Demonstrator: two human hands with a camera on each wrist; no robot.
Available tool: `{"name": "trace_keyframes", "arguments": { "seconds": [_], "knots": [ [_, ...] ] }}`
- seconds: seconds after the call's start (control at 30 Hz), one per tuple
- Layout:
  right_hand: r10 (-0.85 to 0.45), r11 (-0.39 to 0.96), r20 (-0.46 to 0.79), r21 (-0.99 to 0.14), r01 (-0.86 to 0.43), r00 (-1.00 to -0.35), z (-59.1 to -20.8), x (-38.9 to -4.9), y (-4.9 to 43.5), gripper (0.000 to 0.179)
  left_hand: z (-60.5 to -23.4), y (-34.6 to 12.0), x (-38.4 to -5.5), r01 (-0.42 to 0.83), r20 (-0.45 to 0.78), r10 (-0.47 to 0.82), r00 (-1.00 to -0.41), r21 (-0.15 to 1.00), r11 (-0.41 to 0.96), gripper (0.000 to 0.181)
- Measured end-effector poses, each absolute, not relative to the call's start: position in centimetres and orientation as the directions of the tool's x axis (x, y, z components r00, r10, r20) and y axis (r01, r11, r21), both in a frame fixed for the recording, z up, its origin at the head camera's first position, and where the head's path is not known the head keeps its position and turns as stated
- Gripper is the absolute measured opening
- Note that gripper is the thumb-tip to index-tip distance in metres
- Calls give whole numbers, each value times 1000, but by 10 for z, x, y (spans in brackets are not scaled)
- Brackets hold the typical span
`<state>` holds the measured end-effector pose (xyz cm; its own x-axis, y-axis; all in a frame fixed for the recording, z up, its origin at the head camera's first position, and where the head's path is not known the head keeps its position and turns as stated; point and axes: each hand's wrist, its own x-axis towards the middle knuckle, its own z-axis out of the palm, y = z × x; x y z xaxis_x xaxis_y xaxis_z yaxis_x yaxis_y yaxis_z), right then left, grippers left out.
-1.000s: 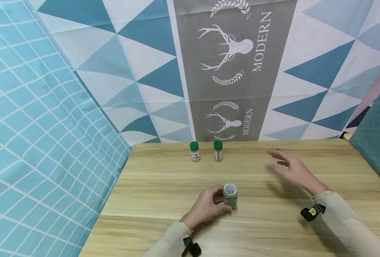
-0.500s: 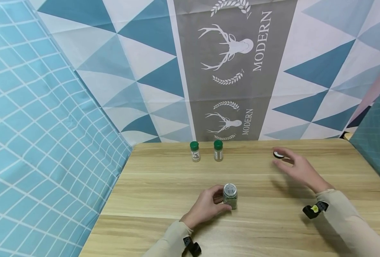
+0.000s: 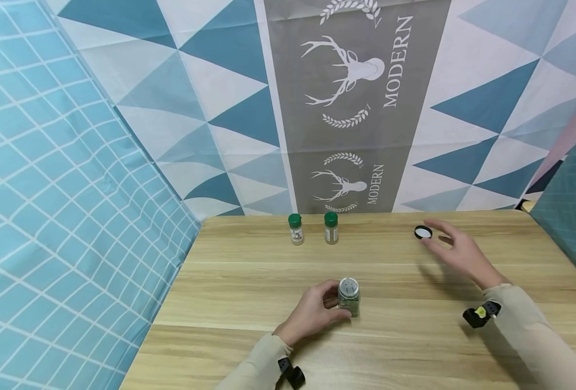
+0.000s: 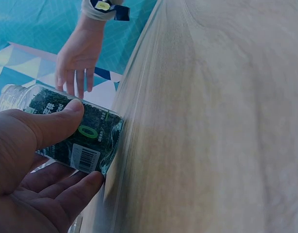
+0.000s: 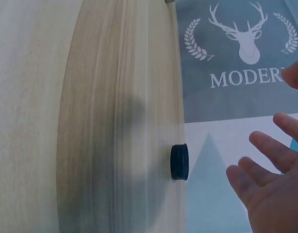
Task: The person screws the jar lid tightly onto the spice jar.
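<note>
A clear spice jar [image 3: 349, 303] of green flakes stands upright on the wooden table, its silvery perforated top uncovered. My left hand [image 3: 312, 314] grips it from the left; in the left wrist view the thumb lies across the labelled side of the jar [image 4: 91, 131] and fingers curl below. Towards the back right, a black screw cap [image 3: 423, 232] lies on the table with its white inside facing up. My right hand [image 3: 456, 252] hovers just right of the cap, holding nothing. In the right wrist view its fingers are spread, apart from the cap [image 5: 179, 162].
Two small green-capped bottles, a left one [image 3: 295, 229] and a right one [image 3: 331, 228], stand near the table's back edge. Behind the table [image 3: 249, 303] hangs a patterned cloth [image 3: 229, 108]; a blue checked cloth [image 3: 64, 189] borders the left side.
My right hand has let go of the black cap and drawn back slightly to the right, leaving the cap in plain sight on the table. My left hand and the jar stay put.
</note>
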<state>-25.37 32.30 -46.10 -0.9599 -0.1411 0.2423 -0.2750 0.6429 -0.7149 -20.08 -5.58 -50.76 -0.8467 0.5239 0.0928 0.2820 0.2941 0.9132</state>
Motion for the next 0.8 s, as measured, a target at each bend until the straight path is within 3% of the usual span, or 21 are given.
{"name": "trace_keyframes", "arguments": {
  "seconds": [0.47, 0.8],
  "knots": [
    [-134, 670, 255, -689, -277, -958, -474, -262, 334, 64, -509, -56, -201, 272, 84, 519, -851, 915, 298, 55],
    [-142, 758, 178, -613, -223, -974, -484, -268, 338, 74, -509, -56, -201, 273, 84, 521, -850, 915, 298, 56]
  ]
}}
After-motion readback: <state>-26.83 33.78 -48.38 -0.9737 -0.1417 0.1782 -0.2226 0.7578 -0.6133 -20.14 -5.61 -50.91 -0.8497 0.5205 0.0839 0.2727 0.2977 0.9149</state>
